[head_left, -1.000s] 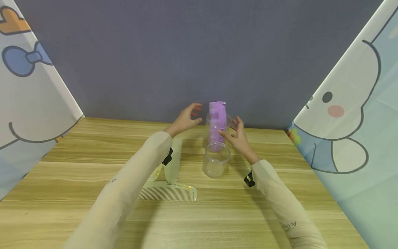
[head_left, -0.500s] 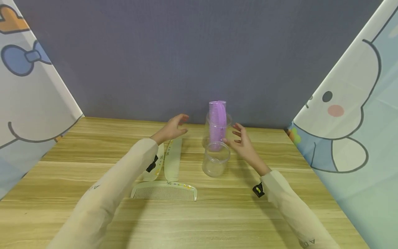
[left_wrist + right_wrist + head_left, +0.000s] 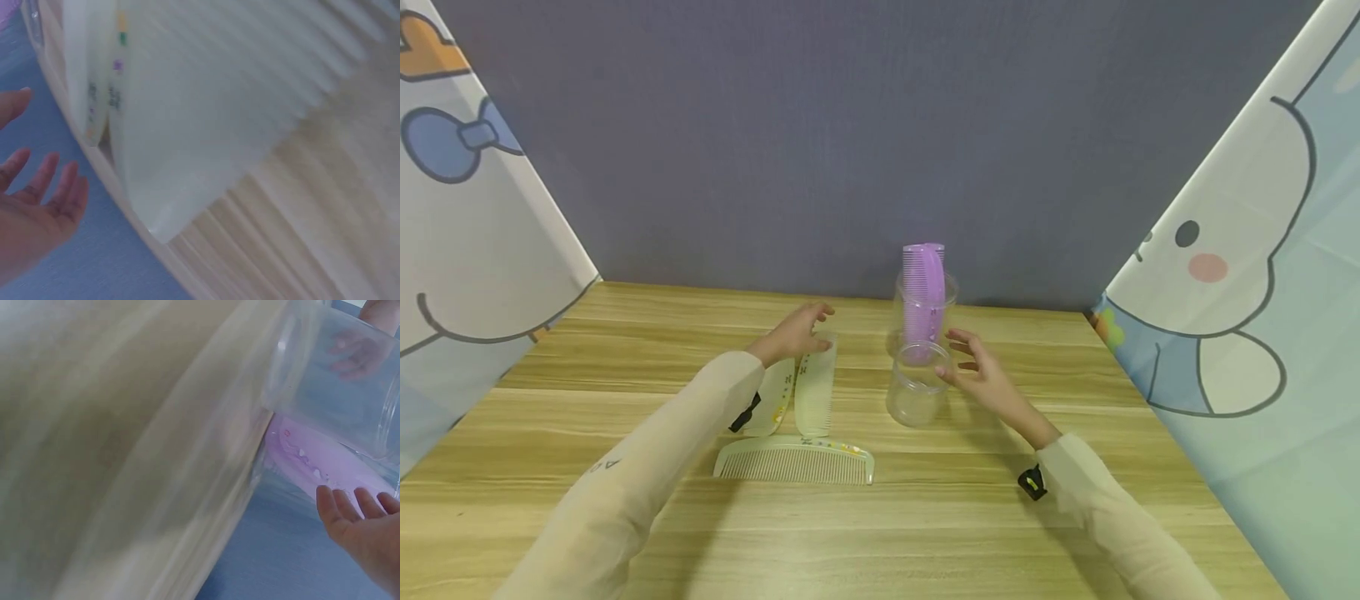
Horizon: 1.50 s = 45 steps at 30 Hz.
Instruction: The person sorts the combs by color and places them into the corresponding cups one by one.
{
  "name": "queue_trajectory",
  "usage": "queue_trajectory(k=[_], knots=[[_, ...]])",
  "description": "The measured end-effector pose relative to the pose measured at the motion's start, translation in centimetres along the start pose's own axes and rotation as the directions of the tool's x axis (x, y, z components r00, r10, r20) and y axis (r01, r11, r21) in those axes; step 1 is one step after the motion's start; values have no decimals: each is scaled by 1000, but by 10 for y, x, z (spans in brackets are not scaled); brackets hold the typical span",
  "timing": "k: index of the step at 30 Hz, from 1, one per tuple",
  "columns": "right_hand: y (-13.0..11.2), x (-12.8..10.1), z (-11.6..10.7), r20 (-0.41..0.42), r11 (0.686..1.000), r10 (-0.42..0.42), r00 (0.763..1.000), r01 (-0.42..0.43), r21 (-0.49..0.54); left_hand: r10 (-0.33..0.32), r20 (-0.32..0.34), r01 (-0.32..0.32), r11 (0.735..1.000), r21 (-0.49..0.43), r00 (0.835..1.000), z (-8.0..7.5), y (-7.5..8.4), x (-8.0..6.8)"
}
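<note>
A purple comb (image 3: 923,287) stands upright in a clear cup (image 3: 942,310) at the back of the wooden table (image 3: 625,333). A second clear cup (image 3: 916,385), with nothing in it, stands just in front. My right hand (image 3: 976,368) hovers beside this front cup's right side with its fingers loosely spread and holds nothing. My left hand (image 3: 795,331) hangs relaxed over the far ends of two pale combs (image 3: 815,385) that lie side by side. The left wrist view shows those combs (image 3: 187,94) blurred beside my fingers (image 3: 44,200). The right wrist view shows the cup (image 3: 337,387), the purple comb (image 3: 315,461) and my fingertips (image 3: 356,519).
A third pale comb (image 3: 795,461) lies crosswise in front of the other two. A grey wall (image 3: 850,125) closes the back of the table. Cartoon-printed cloth panels (image 3: 1240,275) rise at both sides.
Both hands have drawn back from the rear cup with the purple comb. The left hand sank toward the pale combs; the right hand came down beside the front cup.
</note>
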State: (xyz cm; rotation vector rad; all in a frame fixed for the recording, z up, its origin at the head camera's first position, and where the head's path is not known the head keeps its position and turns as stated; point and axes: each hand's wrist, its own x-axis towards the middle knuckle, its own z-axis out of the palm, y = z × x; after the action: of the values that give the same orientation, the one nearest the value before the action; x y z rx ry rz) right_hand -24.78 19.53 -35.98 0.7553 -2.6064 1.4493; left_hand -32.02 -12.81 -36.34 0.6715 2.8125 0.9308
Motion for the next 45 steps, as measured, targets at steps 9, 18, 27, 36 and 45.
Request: queue_trajectory(k=[9,18,27,36,45], knots=[[14,-3,8,93,996,-84,992,81,41,-66,36,62,993,96,997,6,-8,-8],[15,-5,13,136,997,-54,989,45,67,-112,60,103,985,138,992,10,-7,-12],[16,-7,17,139,994,-21,990,7,106,-126,49,116,977,178,991,14,-6,-12],[16,-7,17,134,994,-18,991,3,110,-151,63,145,986,84,987,14,-5,-11],[17,-7,17,131,994,-19,991,5,109,-164,71,165,986,-9,984,15,-6,-9]])
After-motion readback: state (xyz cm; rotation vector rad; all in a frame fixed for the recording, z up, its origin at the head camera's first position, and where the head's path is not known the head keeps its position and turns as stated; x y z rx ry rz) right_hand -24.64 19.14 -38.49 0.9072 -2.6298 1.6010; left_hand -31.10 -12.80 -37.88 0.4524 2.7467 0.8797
